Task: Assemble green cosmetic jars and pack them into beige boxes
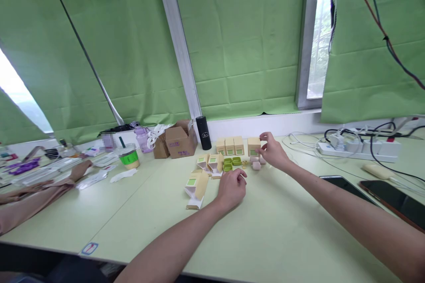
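Note:
At the right end of a row of small boxes, my right hand (272, 152) has its fingers closed on the side of a cream box (254, 142) with a green window. My left hand (232, 188) rests on the table with curled fingers, and nothing shows in them. Just behind it are small olive-green cases (231, 162) and some tiny yellow pieces (245, 164). Pink cases (256, 163) sit below my right hand. Several upright cream boxes (229, 146) stand left of the held one. Left of my left hand lie cream boxes with open flaps (197, 185).
A black cylinder (203, 132) and an open cardboard box (181, 140) stand at the back. Further left are a drink cup (129, 157) and another person's arm (40, 201). To the right lie a power strip (360, 149), cables and two phones (395, 199).

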`<action>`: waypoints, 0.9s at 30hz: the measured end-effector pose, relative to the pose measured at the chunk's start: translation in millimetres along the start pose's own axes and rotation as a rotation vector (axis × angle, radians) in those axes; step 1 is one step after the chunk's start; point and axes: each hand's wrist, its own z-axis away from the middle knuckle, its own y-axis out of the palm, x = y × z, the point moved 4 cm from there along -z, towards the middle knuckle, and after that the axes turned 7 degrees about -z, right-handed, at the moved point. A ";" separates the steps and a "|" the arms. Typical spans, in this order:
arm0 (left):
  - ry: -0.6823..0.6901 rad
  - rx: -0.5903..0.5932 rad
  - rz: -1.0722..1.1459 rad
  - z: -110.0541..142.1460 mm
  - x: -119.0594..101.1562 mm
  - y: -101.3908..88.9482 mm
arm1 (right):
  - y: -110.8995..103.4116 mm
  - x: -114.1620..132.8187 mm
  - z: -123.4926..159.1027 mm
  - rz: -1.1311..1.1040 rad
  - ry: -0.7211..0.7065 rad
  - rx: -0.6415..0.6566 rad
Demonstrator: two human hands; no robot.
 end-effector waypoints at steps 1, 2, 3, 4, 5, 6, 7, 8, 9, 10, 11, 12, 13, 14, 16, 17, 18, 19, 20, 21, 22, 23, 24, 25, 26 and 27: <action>0.002 0.001 -0.006 -0.1 0.4 0.5 | 0.4 -1.5 -10.0 0.033 0.005 -0.003; 0.004 0.002 -0.013 -0.3 0.7 1.0 | 1.4 -3.4 -19.4 0.055 0.012 -0.007; 0.006 0.004 -0.021 -0.5 1.1 1.6 | 2.9 -6.0 -27.9 0.079 0.025 -0.008; 0.008 0.006 -0.029 -0.7 1.5 2.2 | 4.8 -9.1 -35.4 0.104 0.041 -0.009; 0.009 0.010 -0.036 -1.0 1.9 2.8 | 7.2 -12.7 -41.8 0.128 0.061 -0.005; 0.009 0.013 -0.042 -1.2 2.2 3.3 | 10.0 -16.6 -47.0 0.151 0.081 0.001; 0.009 0.015 -0.046 -1.4 2.6 3.7 | 13.0 -20.8 -51.1 0.171 0.104 0.008; 0.011 0.017 -0.047 -1.6 2.7 4.0 | 16.2 -25.0 -54.0 0.189 0.126 0.016; 0.015 0.018 -0.048 -1.9 2.7 4.2 | 19.5 -29.2 -56.1 0.205 0.149 0.025; 0.018 0.019 -0.048 -2.1 2.6 4.4 | 22.9 -33.2 -57.5 0.220 0.169 0.035; 0.019 0.022 -0.050 -2.3 2.4 4.6 | 26.4 -36.9 -58.3 0.234 0.186 0.048; 0.018 0.027 -0.051 -2.5 2.1 4.8 | 29.9 -40.2 -58.7 0.246 0.200 0.062; 0.014 0.033 -0.052 -2.8 1.7 5.1 | 33.3 -43.2 -58.9 0.257 0.212 0.075; 0.010 0.039 -0.052 -3.0 1.2 5.4 | 36.5 -45.9 -59.0 0.269 0.223 0.087; 0.004 0.048 -0.053 -3.6 -0.2 5.8 | 42.1 -50.3 -59.0 0.291 0.243 0.108; 0.004 0.051 -0.055 -3.8 -1.0 6.0 | 44.4 -52.0 -59.1 0.302 0.249 0.117; 0.003 0.054 -0.057 -4.0 -1.8 6.1 | 46.3 -53.2 -59.1 0.312 0.253 0.127; 0.002 0.057 -0.059 -4.1 -2.2 6.1 | 47.7 -54.0 -59.1 0.323 0.253 0.137; -0.001 0.058 -0.060 -4.2 -2.4 6.0 | 48.5 -54.2 -59.0 0.334 0.249 0.147; -0.006 0.058 -0.060 -4.2 -2.2 5.9 | 48.7 -53.8 -58.8 0.347 0.241 0.156; -0.010 0.056 -0.060 -4.2 -1.8 5.7 | 48.5 -53.0 -58.3 0.363 0.232 0.166; -0.013 0.054 -0.060 -4.0 -1.2 5.4 | 48.0 -51.8 -57.6 0.382 0.222 0.177; -0.015 0.053 -0.060 -3.8 -0.5 5.2 | 47.4 -50.2 -56.7 0.405 0.210 0.189; -0.017 0.053 -0.061 -3.5 0.3 5.1 | 47.0 -48.2 -55.4 0.428 0.198 0.205; -0.017 0.055 -0.062 -3.2 0.9 5.1 | 47.0 -45.9 -53.9 0.451 0.186 0.224; -0.018 0.059 -0.064 -2.9 1.6 5.2 | 47.5 -43.5 -52.3 0.472 0.172 0.247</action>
